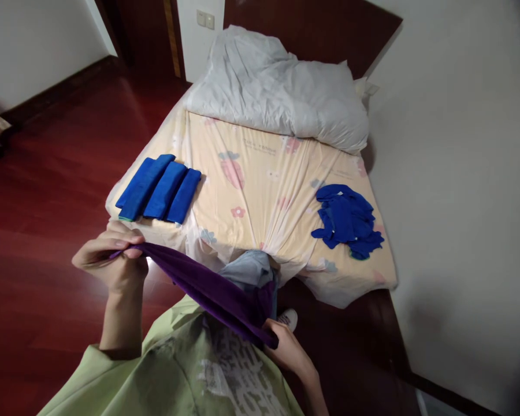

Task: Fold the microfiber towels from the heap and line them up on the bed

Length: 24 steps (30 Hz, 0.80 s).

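Observation:
A purple cloth (208,286) stretches slantwise in front of my body, between my two hands. My left hand (115,251) pinches its upper left corner between thumb and fingers. At the lower right end, my right hand (283,344) is closed on the cloth, its fingers partly hidden by the fabric. Folded blue cloths (164,189) lie side by side on the left part of the bed (260,185). A loose, crumpled heap of blue cloths (346,219) lies on the bed's right part.
A grey-white quilt (277,86) is bunched at the head of the bed, against a dark headboard (312,29). Dark red wooden floor (60,190) extends at left. A pale wall (459,173) stands at right. My shoe (288,318) shows below the bed's near edge.

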Motion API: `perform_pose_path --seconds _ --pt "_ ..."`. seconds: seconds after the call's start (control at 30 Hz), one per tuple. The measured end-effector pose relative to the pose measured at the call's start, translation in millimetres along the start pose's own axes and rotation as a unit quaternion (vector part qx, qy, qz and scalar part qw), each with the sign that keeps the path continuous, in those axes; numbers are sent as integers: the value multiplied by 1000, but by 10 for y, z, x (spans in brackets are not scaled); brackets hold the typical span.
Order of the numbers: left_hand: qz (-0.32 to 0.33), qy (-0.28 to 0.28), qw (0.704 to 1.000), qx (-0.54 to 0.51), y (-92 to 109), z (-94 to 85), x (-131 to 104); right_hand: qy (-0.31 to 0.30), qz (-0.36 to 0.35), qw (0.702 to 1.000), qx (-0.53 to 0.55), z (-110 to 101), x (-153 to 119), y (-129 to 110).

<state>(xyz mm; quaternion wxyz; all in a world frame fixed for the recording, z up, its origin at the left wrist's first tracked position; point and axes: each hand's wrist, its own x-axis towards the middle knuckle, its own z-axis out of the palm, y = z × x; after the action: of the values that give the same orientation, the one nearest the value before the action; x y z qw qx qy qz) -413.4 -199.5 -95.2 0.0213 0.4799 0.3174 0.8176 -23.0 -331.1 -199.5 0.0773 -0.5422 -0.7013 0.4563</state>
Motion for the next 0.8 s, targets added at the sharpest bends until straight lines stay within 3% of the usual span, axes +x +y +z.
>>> perform_pose_path --seconds 0.1,0.23,0.37,0.5,0.67,0.73,0.8 --pt "-41 10 999 31 75 -16 -9 -1 22 1000 6 53 -19 148" --pt "-36 13 998 59 95 -13 -25 -5 47 999 16 85 -69 309" --pt "-45 10 997 69 76 -9 -36 12 11 1000 19 130 -46 439" --pt "-37 3 997 75 26 -71 -29 113 -44 992 37 197 7 555" --pt "-16 6 996 89 -77 -170 -13 269 -41 962 36 211 -6 663" --pt "-18 10 996 90 -94 -180 -15 296 -36 954 23 156 -34 695" --pt "-19 10 995 96 -88 -170 -26 283 -32 958 11 82 -56 733"
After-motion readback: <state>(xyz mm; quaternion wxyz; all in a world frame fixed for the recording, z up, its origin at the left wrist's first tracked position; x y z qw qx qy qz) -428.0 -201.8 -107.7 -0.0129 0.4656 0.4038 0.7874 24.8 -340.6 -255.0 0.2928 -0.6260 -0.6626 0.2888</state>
